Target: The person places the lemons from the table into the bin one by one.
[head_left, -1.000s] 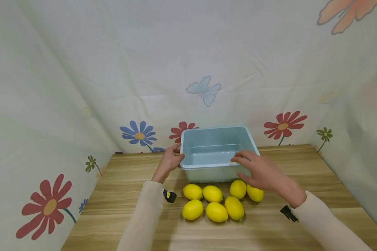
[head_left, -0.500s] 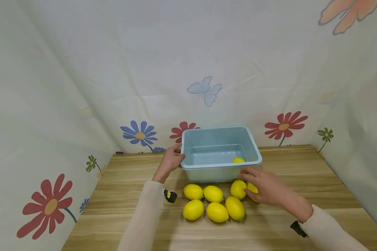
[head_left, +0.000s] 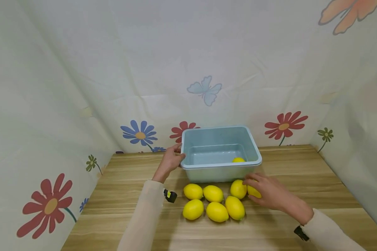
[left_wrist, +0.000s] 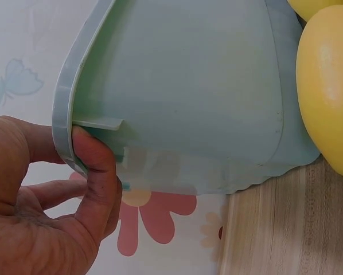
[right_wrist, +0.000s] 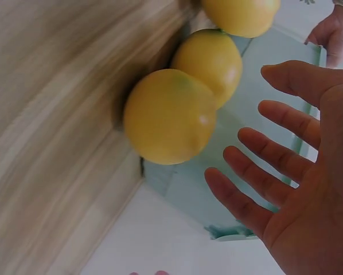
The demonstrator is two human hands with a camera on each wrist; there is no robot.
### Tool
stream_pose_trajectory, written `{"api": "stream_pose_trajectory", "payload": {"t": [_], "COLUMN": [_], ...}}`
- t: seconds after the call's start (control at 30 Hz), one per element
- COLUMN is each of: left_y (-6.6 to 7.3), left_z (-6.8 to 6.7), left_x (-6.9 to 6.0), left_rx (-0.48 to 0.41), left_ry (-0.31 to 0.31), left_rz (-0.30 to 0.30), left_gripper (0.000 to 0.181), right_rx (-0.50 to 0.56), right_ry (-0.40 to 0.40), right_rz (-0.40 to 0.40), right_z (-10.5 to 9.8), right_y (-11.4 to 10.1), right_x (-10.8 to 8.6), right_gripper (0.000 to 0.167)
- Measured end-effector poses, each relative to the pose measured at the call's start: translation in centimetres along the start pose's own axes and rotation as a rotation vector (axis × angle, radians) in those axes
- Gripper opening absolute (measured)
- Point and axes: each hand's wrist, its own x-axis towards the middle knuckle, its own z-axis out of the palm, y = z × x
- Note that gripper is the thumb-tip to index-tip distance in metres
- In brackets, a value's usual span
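A light blue bin (head_left: 220, 173) stands at the back of the wooden table, one yellow lemon (head_left: 238, 160) inside. My left hand (head_left: 169, 161) pinches the bin's left rim; in the left wrist view the fingers of that hand (left_wrist: 57, 200) curl round the rim (left_wrist: 62, 109). In front of the bin lie several lemons (head_left: 217, 212) in two rows. My right hand (head_left: 270, 191) hovers over the rightmost lemon (head_left: 253, 191), partly covering it. The right wrist view has the hand (right_wrist: 309, 166) with spread fingers, apart from the nearest lemon (right_wrist: 170, 117).
Wooden tabletop (head_left: 304, 174) extends on both sides of the bin and in front of the lemons. A pale cloth (head_left: 163, 69) with printed flowers and butterflies hangs behind the table and along its sides.
My right hand has moved from over the bin's front right down to the rightmost lemon, and a lemon now shows inside the bin. The left hand stays at the rim.
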Motion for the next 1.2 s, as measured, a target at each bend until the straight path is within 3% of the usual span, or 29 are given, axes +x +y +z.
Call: {"api": "stream_pose_trajectory", "payload": {"t": [0.7, 1.2], "left_y": [-0.3, -0.1], "left_z": [0.0, 0.0], "left_x": [0.1, -0.1], "left_rx": [0.022, 0.023], "left_ry": [0.005, 0.006], "left_rz": [0.011, 0.006], "left_gripper": [0.058, 0.058], "right_rx": [0.043, 0.064], "right_ry": [-0.119, -0.126], "right_rz": [0.139, 0.081], "right_z": [2.1, 3.4], "right_y": [1.6, 1.9], "right_x": [-0.5, -0.5], "right_gripper": [0.038, 0.036]}}
